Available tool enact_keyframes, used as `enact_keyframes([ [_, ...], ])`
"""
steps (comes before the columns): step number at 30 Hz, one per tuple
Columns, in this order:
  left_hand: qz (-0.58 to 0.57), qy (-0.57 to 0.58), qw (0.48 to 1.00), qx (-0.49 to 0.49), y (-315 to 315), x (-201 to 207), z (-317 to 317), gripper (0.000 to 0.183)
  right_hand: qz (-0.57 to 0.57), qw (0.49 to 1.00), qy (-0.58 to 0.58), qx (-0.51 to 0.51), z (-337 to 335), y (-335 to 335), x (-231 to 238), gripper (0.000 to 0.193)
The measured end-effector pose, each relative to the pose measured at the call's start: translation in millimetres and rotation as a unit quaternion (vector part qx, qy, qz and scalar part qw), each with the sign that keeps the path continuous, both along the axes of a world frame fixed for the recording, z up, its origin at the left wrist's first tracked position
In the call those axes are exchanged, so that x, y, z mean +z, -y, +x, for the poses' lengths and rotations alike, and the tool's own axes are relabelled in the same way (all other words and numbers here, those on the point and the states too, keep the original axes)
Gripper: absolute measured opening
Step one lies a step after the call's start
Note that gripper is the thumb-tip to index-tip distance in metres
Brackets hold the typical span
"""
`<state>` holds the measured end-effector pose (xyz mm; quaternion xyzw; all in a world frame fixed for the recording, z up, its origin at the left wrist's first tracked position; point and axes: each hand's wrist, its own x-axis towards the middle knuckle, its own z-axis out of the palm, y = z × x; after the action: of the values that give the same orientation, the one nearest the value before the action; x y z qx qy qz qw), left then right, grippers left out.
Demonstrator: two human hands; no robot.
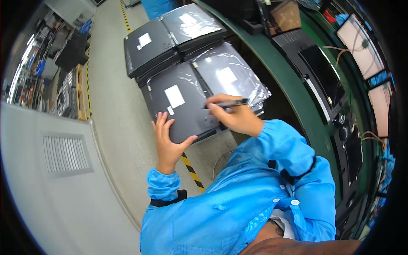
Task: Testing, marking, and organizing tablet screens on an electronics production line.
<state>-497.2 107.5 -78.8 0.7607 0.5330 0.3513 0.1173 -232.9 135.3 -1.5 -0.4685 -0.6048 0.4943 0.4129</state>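
Stacks of flat dark panels in clear plastic film stand in front of me, grouped side by side. On top of the near left stack lies a dark panel (191, 91) with a white paper label (174, 96) and a smaller white sticker (171, 110) below it. My left hand (168, 138) rests with spread fingers on this panel's near left corner. In my right hand (236, 114) is a black pen (227, 104), held in a pinch above the panel's right edge. Beside it, the near right panel (244, 85) has shiny film and a white label (226, 75).
Two more wrapped stacks (148, 44) stand behind. To the right runs a green workbench (272, 63) with black monitor-like units (321, 74) and cables. A grey cabinet with a vent (68, 154) is at left. Yellow-black tape (193, 172) marks the floor; a pallet (80, 91) stands far left.
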Motion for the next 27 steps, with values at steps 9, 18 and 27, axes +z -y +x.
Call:
enact_keyframes([
  [9, 0.019, 0.038, 0.999, 0.009, -2, -5, -2, 0.079, 0.036, 0.992, 0.097, 0.075, -88, -50, -41, 0.023],
  [18, -0.025, -0.037, 0.999, 0.026, 6, 19, 9, 0.071, 0.11, 0.991, 0.077, 0.001, -37, -18, -11, 0.018],
  [27, -0.059, 0.292, 0.846, -0.442, 47, 72, 137, 0.039, 0.239, 0.893, 0.272, -0.266, 188, 206, 5, 0.03],
])
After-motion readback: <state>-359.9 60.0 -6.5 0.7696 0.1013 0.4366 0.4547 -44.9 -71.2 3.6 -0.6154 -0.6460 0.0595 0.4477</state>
